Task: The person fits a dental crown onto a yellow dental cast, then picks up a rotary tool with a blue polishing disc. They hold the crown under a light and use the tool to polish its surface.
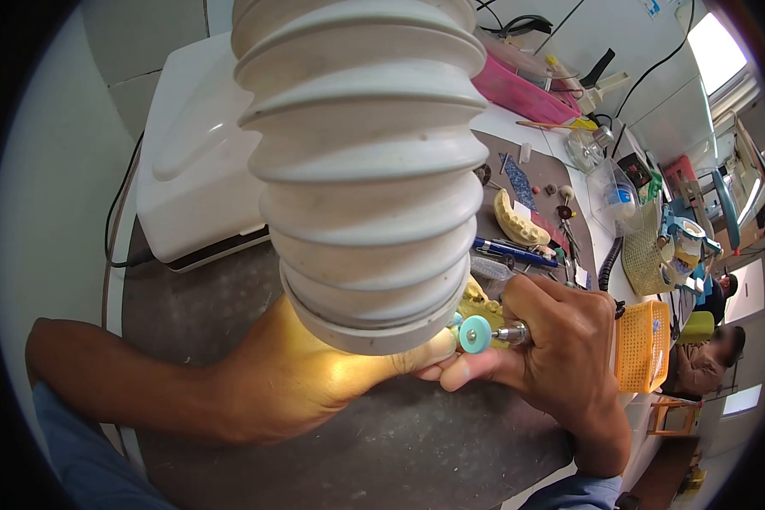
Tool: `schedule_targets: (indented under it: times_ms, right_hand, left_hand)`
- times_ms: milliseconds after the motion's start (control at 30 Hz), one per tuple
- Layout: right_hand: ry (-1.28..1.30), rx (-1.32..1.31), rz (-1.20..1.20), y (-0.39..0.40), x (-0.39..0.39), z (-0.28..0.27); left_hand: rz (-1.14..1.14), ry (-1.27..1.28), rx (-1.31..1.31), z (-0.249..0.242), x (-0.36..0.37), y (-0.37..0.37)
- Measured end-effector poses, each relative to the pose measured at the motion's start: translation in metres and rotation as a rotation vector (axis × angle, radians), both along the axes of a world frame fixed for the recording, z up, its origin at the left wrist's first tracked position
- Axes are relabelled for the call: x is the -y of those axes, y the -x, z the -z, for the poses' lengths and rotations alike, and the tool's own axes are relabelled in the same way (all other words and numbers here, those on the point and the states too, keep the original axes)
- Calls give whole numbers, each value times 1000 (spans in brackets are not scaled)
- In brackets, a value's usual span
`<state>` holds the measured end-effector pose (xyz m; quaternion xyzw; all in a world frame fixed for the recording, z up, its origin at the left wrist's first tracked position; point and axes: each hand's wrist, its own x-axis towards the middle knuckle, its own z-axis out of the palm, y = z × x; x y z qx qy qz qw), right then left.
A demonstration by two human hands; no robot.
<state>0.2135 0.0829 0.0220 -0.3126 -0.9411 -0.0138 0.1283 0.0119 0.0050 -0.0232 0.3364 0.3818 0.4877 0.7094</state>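
Observation:
My right hand (561, 340) is closed around a rotary handpiece, its metal chuck (511, 333) pointing left. A turquoise polishing disc (475, 334) is mounted on its tip. My left hand (348, 365) is closed, its thumb tip right beside the disc, and the fingertips of both hands meet below it. Whatever the left fingers pinch is mostly hidden; a bit of turquoise shows by the thumb. A white corrugated hose (370, 170) covers part of the left hand, and yellow light falls on that hand. Behind the disc is a yellowish dental model (482, 299), partly hidden.
A white lidded machine (200, 153) stands at left on the dark mat (331, 476). Beyond the right hand lie a cream dental cast (518, 221), blue pens (514, 252) and small tools. An orange basket (642, 347) and a pink tray (527, 89) flank them. Other people (710, 361) sit far right.

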Motion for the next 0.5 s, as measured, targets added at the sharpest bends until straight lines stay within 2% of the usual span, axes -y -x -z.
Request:
schedule_targets:
  times_ms: [200, 300, 367, 500]
  right_hand:
    - [-37, -92, -3, -1, -3, 2]
    - [-21, -63, -7, -1, -3, 0]
    - [-19, -71, -18, -2, -4, -1]
    - [38, -73, 39, -4, -1, -1]
  left_hand:
    - [-18, -45, 22, 1, -1, -1]
    - [-48, 33, 86, -2, -1, -2]
    - [48, -7, 60, -1, 0, 2]
    - [86, -23, 43, -1, -2, 1]
